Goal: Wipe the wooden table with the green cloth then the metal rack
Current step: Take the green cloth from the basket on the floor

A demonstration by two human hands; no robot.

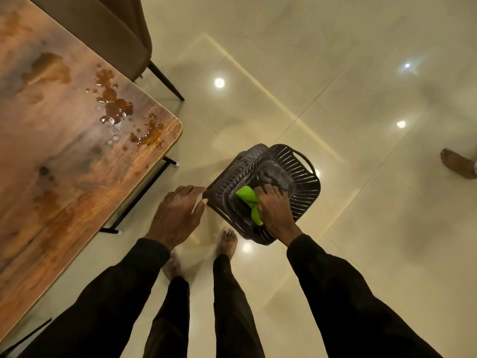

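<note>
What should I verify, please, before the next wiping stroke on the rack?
1. Grip on the green cloth: ok, the right hand holds it and presses it on the top tray.
2. Steadiness of the rack: cannot tell; the left hand touches its corner, but the grip is unclear.
3. Tray clean: not ok, whitish smears show beyond the cloth.
4. The wooden table dry: not ok, wet patches lie near its corner.
5. Room around the rack: ok, another person's foot is well apart on the right.
</note>
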